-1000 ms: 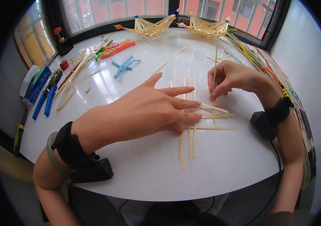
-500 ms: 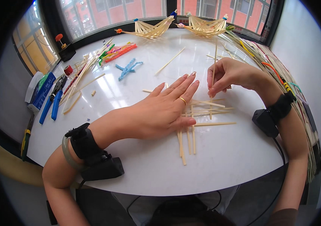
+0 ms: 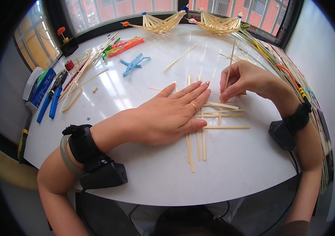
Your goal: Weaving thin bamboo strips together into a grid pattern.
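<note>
Beneath my left hand [image 3: 170,114] lies a loose lattice of pale bamboo strips [image 3: 203,143], crossed over and under one another. That hand rests flat on their crossings, fingers stretched out, and hides the middle of the weave. Strip ends stick out beyond the fingertips, toward me and to the right. My right hand [image 3: 246,82] is closed in a pinch on one bamboo strip [image 3: 231,53], which stands nearly upright with its top leaning slightly right. Its lower end is by the lattice's right side, partly hidden by the fingers.
Two woven boat-shaped pieces [image 3: 157,25] stand at the back by the window. Blue-handled pliers [image 3: 54,103], coloured pipe cleaners [image 3: 126,46], a blue twisted piece [image 3: 135,64] and loose strips lie left and beyond. Long strip bundles [image 3: 279,63] line the right edge.
The whole view has shifted slightly. The strip in my right hand leans a little more to the right at its top. My left hand stays flat on the lattice.
</note>
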Demonstrator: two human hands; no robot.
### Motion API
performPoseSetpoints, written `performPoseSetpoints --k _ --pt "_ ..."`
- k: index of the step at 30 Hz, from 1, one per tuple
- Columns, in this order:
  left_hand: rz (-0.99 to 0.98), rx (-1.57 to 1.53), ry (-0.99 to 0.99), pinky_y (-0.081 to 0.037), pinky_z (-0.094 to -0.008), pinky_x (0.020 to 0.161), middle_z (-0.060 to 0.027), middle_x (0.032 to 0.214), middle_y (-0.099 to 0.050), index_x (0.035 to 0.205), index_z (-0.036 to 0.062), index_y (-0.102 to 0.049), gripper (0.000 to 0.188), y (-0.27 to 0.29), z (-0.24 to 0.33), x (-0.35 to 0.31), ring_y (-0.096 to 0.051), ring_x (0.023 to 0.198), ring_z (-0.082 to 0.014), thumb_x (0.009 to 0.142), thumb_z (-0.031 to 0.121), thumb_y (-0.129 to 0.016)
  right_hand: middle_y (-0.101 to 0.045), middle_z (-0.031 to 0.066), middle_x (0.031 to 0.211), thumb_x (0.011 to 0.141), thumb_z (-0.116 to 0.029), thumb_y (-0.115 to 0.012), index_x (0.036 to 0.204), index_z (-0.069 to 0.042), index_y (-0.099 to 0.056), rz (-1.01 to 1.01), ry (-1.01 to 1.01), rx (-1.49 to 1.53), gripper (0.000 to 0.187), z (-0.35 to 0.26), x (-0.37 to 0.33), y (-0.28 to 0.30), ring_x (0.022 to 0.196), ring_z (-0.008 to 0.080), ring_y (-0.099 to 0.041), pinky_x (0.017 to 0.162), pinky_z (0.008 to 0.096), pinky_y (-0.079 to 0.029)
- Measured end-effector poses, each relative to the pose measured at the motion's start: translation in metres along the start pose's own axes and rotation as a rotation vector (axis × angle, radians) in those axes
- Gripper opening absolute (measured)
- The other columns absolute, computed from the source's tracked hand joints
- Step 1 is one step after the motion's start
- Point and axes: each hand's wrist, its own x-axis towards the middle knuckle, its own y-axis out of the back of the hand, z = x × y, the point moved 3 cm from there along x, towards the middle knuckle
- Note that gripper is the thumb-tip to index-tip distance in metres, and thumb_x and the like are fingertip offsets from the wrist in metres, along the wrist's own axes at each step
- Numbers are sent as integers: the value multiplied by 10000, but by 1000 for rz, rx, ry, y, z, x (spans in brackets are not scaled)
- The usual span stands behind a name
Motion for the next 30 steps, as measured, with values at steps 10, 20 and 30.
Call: performPoseSetpoints --k 10,20,30 --pt "7 30 7 -91 -494 1148 -162 1548 -117 1479 13 -112 641 -1 1 2 -77 1441 -276 1006 425 -244 -678 16 745 798 -263 -731 966 -36 -682 121 -42 165 287 10 0 5 579 2 -537 481 129 -379" --pt "11 24 10 -100 -496 1147 -152 1547 -129 1479 22 -129 646 -2 1 1 -83 1440 -273 1004 450 -223 -676 33 746 856 -181 -685 888 -26 -665 179 -116 187 159 26 5 21 523 -11 -527 472 124 -418" --pt "13 15 10 -99 -499 1146 -158 1546 -129 1478 18 -131 646 -1 1 1 -87 1439 -276 1005 448 -224 -704 85 775 828 -135 -694 932 31 -683 149 -127 227 196 22 7 10 514 -5 -535 414 103 -376"
